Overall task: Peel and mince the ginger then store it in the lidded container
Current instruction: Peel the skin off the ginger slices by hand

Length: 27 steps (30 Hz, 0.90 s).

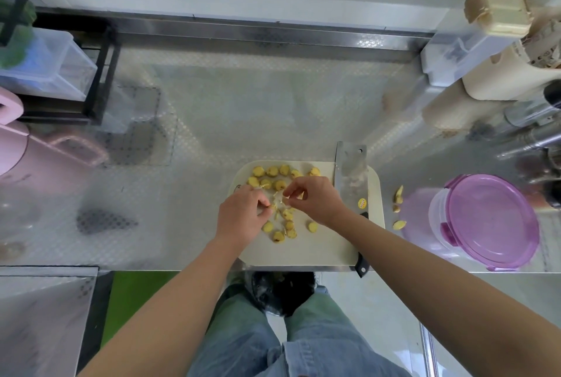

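Observation:
Several yellow ginger slices lie scattered on a white cutting board at the counter's front edge. My left hand and my right hand meet over the board's middle, each pinching a small pale ginger piece between fingertips. A cleaver lies flat along the board's right side, its black handle pointing toward me. A clear round container with a purple lid stands to the right of the board, lid on.
A few ginger scraps lie on the steel counter between board and container. A pink jug stands at left, a black rack with clear bins behind it. Cream holders and metal utensils crowd the right.

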Motion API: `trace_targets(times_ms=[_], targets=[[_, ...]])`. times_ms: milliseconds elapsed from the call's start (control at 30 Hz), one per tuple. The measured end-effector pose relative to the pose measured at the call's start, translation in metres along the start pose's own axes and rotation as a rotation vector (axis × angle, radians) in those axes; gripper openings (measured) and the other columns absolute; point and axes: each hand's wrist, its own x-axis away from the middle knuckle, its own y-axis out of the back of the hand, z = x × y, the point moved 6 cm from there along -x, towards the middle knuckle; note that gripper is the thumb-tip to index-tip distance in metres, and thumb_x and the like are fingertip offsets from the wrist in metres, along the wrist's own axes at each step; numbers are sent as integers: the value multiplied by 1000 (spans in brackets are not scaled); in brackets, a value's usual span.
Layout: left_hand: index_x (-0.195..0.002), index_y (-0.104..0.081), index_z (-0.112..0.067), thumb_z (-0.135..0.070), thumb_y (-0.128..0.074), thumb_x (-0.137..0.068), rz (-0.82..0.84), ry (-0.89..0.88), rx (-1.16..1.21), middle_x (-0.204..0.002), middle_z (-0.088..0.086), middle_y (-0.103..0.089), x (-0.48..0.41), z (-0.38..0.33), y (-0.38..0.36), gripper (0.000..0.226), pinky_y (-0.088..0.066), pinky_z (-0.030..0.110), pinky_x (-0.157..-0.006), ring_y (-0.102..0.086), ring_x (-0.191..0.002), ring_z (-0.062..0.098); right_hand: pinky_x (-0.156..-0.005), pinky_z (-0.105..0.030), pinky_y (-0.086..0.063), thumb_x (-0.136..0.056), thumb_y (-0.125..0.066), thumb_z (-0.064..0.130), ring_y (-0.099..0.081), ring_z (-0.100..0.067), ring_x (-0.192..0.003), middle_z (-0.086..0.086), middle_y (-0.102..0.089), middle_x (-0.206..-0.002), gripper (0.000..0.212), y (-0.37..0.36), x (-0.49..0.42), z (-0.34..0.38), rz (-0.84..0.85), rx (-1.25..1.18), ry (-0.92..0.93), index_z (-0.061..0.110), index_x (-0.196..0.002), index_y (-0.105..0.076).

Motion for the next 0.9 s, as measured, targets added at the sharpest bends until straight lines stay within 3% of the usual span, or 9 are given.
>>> trace_targets(times_ms=[100,200,300,467,667,767,900], targets=[[-92,-72,-22,-30,-72,-84,-36,134,199,-88,-11,-66,-3,5,4,12,-47,25,-72,-59,-77,8,-57,-6,-37,-80,-74,9,-50,10,-55,10,-64,-72,4,2,2,1,38,-106,-20,11,-83,-74],[-87,-76,-23,-26,-78,-78,-17,211,422,-79,-7,-71,-6,4,0,10,-51,27,-71,-65,-72,11,-56,-9,-37,-82,-74,13,-46,1,-54,12,-64,-71,4,0,6,1,101,-172,-39,16,-82,-72],[-84,-76,-20,-17,-78,-78,51,288,654,-68,5,-72,-5,-2,-5,7,-55,30,-68,-65,-58,13,-56,-14,-42,-83,-73,11,-54,-5,-59,4,-67,-74,5,0,6,-3,78,-304,-78,13,-87,-71],[-96,-75,-7,-9,-73,-83,93,362,829,-77,6,-74,-1,-7,-12,13,-45,16,-49,-62,-58,11,-53,-18,-47,-84,-70,5,-61,-8,-67,-1,-67,-77,8,2,9,-7,39,-424,-115,11,-87,-66],[-87,-74,-18,-20,-73,-83,53,343,682,-72,-5,-73,-5,-10,-16,5,-47,22,-58,-65,-59,9,-60,-22,-51,-81,-74,5,-63,-11,-70,-8,-70,-81,14,3,6,-15,-39,-363,-155,15,-89,-68],[-87,-72,-25,-26,-69,-85,-63,235,351,-78,-15,-67,-9,-14,0,3,-42,15,-62,-60,-69,3,-69,-21,-52,-79,-75,7,-66,-8,-71,-2,-72,-79,9,17,-4,-16,-120,-233,-161,13,-85,-73],[-92,-70,-27,-24,-66,-88,-154,117,80,-92,-12,-62,-18,-24,11,6,-37,21,-64,-56,-74,9,-78,-24,-53,-80,-70,8,-63,-8,-75,1,-73,-85,12,20,-13,-5,-80,28,-88,15,-88,-75]])
